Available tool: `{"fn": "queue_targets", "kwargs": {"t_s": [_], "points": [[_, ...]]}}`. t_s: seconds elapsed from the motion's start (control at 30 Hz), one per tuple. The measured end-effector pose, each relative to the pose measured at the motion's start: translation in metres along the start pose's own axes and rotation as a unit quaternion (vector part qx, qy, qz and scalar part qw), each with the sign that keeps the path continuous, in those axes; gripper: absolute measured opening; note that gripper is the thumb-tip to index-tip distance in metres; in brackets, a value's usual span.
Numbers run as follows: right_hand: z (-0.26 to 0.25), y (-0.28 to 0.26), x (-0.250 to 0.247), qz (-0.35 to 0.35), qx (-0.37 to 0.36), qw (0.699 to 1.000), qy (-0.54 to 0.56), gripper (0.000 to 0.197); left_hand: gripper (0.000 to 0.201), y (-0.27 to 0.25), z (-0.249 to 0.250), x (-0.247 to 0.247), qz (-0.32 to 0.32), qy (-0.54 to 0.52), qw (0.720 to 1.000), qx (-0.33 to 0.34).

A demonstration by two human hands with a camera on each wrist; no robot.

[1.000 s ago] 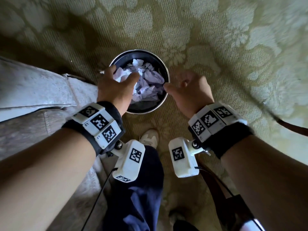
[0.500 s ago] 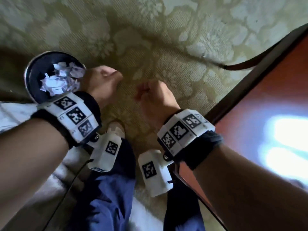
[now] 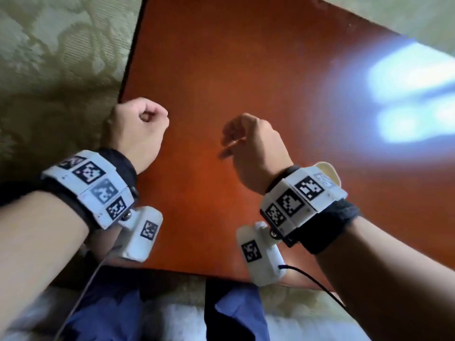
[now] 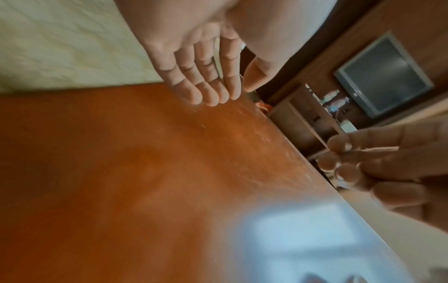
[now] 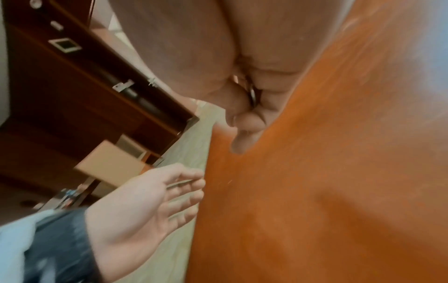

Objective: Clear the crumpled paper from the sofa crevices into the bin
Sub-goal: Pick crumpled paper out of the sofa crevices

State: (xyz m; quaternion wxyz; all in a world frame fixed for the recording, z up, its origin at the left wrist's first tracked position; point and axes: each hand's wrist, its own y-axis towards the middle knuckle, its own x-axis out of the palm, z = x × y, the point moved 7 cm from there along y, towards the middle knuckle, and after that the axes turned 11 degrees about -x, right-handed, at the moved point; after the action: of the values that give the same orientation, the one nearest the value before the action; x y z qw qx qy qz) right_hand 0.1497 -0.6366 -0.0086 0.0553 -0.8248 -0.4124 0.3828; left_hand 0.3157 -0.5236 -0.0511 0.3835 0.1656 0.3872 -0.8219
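Red-brown wooden table (image 3: 258, 70), unlabelled

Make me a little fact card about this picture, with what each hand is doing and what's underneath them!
Left hand: empty, fingers loosely curled, over the table's left edge
Right hand: empty, fingers loosely curled, over the table
Table: reddish-brown wood, shiny, with a bright patch of reflected light
Floor: pale green carpet with a flower pattern, left of the table
Bin: not in view
Crumpled paper: none in view, none in either hand
Wrist gear: white bands with black-and-white square markers on both wrists
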Motion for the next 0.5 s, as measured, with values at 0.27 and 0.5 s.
{"fn": "queue_targets", "kwargs": {"t_s": [0.27,0.5], "points": [[0.152,-0.034,-0.113,0.044,0.135,0.989,-0.047,0.038,0.01,-0.059,0.077,0.153,-0.081,0.117,0.988,0.053],[0.18,-0.047,-0.104,-0.036,0.135,0.986,-0.087,0.028,0.011,-0.078,0.075,0.18,-0.096,0.138,0.986,0.021]]}}
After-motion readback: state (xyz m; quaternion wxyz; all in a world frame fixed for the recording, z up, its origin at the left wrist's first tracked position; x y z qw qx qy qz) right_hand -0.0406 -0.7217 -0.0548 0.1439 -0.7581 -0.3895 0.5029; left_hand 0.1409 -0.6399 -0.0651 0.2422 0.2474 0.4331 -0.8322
